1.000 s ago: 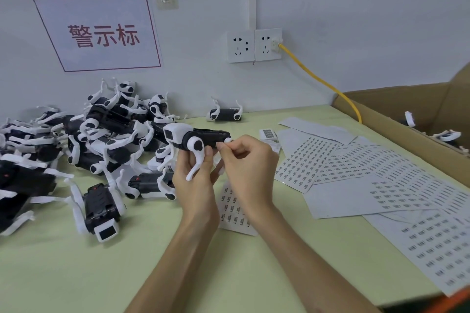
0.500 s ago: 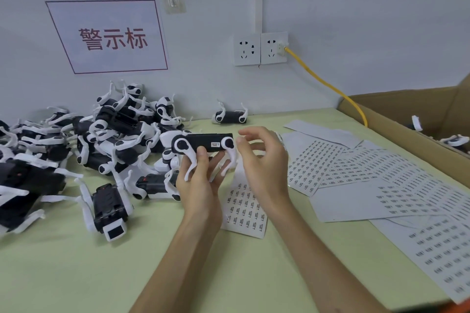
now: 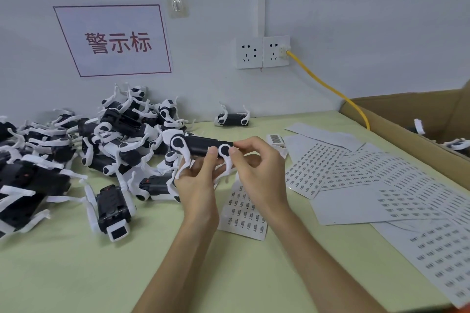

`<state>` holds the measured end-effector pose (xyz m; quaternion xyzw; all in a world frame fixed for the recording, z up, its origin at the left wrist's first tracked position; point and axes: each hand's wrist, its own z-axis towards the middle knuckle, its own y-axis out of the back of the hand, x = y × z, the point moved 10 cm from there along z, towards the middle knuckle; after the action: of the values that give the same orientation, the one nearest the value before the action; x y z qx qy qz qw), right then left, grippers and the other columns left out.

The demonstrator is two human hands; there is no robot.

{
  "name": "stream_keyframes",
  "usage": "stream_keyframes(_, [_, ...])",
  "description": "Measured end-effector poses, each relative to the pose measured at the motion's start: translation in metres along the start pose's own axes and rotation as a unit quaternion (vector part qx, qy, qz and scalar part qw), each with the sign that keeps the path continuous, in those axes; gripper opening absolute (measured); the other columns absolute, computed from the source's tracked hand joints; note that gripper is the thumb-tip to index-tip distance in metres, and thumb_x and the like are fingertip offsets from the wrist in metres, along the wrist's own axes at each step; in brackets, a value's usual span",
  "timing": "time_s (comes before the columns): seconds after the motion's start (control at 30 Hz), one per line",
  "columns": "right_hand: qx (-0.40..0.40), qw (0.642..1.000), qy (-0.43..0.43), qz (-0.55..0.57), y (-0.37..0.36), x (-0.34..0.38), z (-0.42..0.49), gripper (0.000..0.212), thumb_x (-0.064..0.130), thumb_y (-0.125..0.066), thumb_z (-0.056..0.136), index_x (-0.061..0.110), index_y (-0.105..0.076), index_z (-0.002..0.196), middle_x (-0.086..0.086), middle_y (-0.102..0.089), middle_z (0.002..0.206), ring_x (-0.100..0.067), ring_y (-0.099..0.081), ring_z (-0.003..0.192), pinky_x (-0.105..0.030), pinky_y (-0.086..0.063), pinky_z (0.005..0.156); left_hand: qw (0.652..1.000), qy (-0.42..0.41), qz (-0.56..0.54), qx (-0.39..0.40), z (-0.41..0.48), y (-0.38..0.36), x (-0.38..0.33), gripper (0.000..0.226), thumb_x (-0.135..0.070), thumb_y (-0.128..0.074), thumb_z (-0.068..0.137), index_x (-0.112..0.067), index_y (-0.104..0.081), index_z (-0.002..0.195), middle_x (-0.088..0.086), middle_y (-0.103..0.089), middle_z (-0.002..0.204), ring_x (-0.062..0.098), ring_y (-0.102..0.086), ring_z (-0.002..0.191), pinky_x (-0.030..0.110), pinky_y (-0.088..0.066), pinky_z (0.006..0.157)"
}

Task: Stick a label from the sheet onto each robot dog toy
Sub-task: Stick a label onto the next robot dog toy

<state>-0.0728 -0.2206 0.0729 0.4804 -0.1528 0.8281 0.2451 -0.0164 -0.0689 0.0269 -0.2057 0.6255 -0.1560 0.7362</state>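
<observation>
While both hands, left hand (image 3: 197, 180) and right hand (image 3: 256, 168), grip the toy dog (image 3: 201, 146), the label looks pressed; next, the box (image 3: 407, 129).

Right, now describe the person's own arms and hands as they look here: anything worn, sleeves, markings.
Both forearms are bare as far as the frame shows; no sleeve edge comes into view. The left hand and right hand wear no gloves, and no ring, watch, bracelet or marking is visible. Fingernails look short and unpainted. Each grip is simply bare fingers.
</observation>
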Motion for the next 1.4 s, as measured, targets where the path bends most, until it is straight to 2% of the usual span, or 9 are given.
stream_keyframes(0.27, [0.011, 1.000, 0.026, -0.009, -0.006, 0.004, -0.004, 0.010, 0.023, -0.075, 0.091, 0.015, -0.070, 0.087, 0.009, -0.072, 0.076, -0.009, -0.070, 0.068, -0.019, -0.051, 0.063, 0.997, -0.041, 0.057, -0.043, 0.004, 0.010, -0.005, 0.019, -0.027, -0.068, 0.100, -0.013, -0.064, 0.087, -0.004, -0.068, 0.065, 0.003, -0.067, 0.063, 0.012, -0.052, 0.062])
stream_keyframes(0.43, [-0.003, 0.999, 0.038, -0.010, -0.002, 0.007, -0.003, 0.008, 0.021, -0.075, 0.091, 0.015, -0.071, 0.088, 0.013, -0.072, 0.077, -0.005, -0.070, 0.069, -0.013, -0.049, 0.063, 0.998, -0.038, 0.043, -0.026, 0.005, 0.007, -0.003, 0.031, -0.037, -0.057, 0.105, -0.018, -0.063, 0.083, -0.013, -0.066, 0.061, 0.000, -0.065, 0.063, 0.021, -0.053, 0.067])
stream_keyframes(0.53, [-0.009, 0.999, 0.038, -0.007, 0.000, 0.007, -0.003, 0.007, 0.018, -0.075, 0.091, 0.015, -0.070, 0.087, 0.015, -0.072, 0.079, -0.004, -0.069, 0.069, -0.013, -0.049, 0.064, 0.999, -0.025, 0.033, -0.001, 0.006, 0.003, 0.000, 0.022, -0.034, -0.066, 0.101, -0.019, -0.065, 0.085, -0.012, -0.064, 0.063, 0.003, -0.065, 0.063, 0.020, -0.053, 0.067])
stream_keyframes(0.63, [-0.009, 0.999, 0.036, -0.009, 0.001, 0.007, -0.003, 0.008, 0.019, -0.075, 0.091, 0.014, -0.070, 0.086, 0.013, -0.071, 0.078, -0.006, -0.069, 0.070, -0.014, -0.049, 0.064, 0.998, -0.041, 0.056, 0.009, 0.007, 0.002, -0.003, 0.015, -0.028, -0.072, 0.096, -0.019, -0.067, 0.085, -0.010, -0.061, 0.063, 0.004, -0.065, 0.063, 0.016, -0.053, 0.066])
stream_keyframes(0.8, [0.008, 0.999, 0.039, -0.013, -0.005, 0.009, -0.005, 0.012, 0.024, -0.076, 0.091, 0.015, -0.069, 0.087, 0.009, -0.072, 0.077, -0.009, -0.070, 0.071, -0.016, -0.050, 0.064, 0.996, -0.051, 0.062, -0.024, 0.007, 0.009, -0.004, 0.022, -0.033, -0.066, 0.100, -0.014, -0.065, 0.090, 0.003, -0.068, 0.073, 0.015, -0.068, 0.074, 0.029, -0.058, 0.078])
stream_keyframes(0.97, [0.001, 0.999, 0.047, -0.018, -0.006, 0.011, -0.007, 0.013, 0.024, -0.075, 0.091, 0.018, -0.064, 0.089, 0.008, -0.069, 0.092, -0.006, -0.068, 0.078, -0.013, -0.047, 0.064, 0.996, -0.044, 0.065, -0.033, 0.010, 0.012, 0.000, 0.030, -0.041, -0.062, 0.102, -0.014, -0.064, 0.088, -0.009, -0.070, 0.064, 0.006, -0.069, 0.067, 0.019, -0.054, 0.068])
stream_keyframes(1.13, [0.005, 1.000, 0.007, 0.015, -0.004, 0.002, -0.005, 0.012, 0.023, -0.073, 0.092, 0.025, -0.062, 0.088, 0.024, -0.070, 0.093, 0.000, -0.069, 0.098, -0.019, -0.053, 0.072, 0.998, -0.005, 0.050, 0.039, 0.009, -0.002, 0.008, 0.026, -0.038, -0.063, 0.102, -0.014, -0.063, 0.093, -0.003, -0.069, 0.072, 0.014, -0.068, 0.077, 0.040, -0.059, 0.087])
stream_keyframes(1.3, [0.003, 1.000, -0.005, 0.001, -0.001, -0.003, -0.004, 0.011, 0.028, -0.072, 0.091, 0.025, -0.061, 0.090, 0.028, -0.069, 0.093, 0.001, -0.072, 0.086, -0.018, -0.048, 0.065, 0.996, -0.016, 0.069, 0.054, 0.009, -0.004, 0.005, 0.019, -0.030, -0.069, 0.099, -0.012, -0.062, 0.095, -0.013, -0.065, 0.065, 0.006, -0.064, 0.066, 0.022, -0.055, 0.071])
stream_keyframes(1.4, [0.021, 1.000, -0.016, 0.010, -0.007, -0.006, -0.005, 0.016, 0.030, -0.075, 0.090, 0.028, -0.063, 0.102, 0.021, -0.070, 0.101, -0.001, -0.071, 0.090, -0.019, -0.052, 0.071, 0.996, -0.019, 0.070, 0.052, 0.009, -0.002, 0.004, 0.016, -0.024, -0.065, 0.102, -0.008, -0.065, 0.102, -0.003, -0.073, 0.077, 0.014, -0.070, 0.075, 0.024, -0.056, 0.072])
